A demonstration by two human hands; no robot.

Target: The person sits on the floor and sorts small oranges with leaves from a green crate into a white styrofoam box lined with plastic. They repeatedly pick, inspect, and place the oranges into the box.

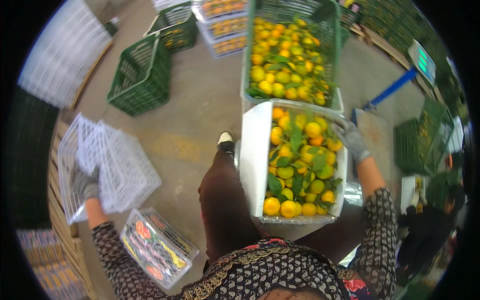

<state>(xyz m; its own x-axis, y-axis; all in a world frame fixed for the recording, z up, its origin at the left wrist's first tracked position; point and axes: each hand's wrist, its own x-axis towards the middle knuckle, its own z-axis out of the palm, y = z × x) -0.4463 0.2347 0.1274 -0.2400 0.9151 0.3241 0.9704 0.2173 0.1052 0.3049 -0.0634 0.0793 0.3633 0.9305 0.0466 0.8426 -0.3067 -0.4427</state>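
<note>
My left hand (85,182), in a grey glove, reaches into nested white plastic mesh crates (127,176) at the left. Blur hides whether its fingers grip the mesh. My right hand (351,137), also gloved, curls over the upper right rim of a crate (256,161) lined with white sheet and clear film. Yellow-orange mandarins (285,172) with green leaves fill this crate, which stands between my legs. Directly beyond it, a large green plastic crate (333,45) holds more mandarins (281,60).
A lidded fruit basket (161,247) lies by my left forearm. Green crates (140,75) stand on the floor ahead, beside stacked clear crates of fruit (225,30). At right are a platform scale (375,127) with a blue post and another person (423,240). A wooden pallet (67,221) borders the left.
</note>
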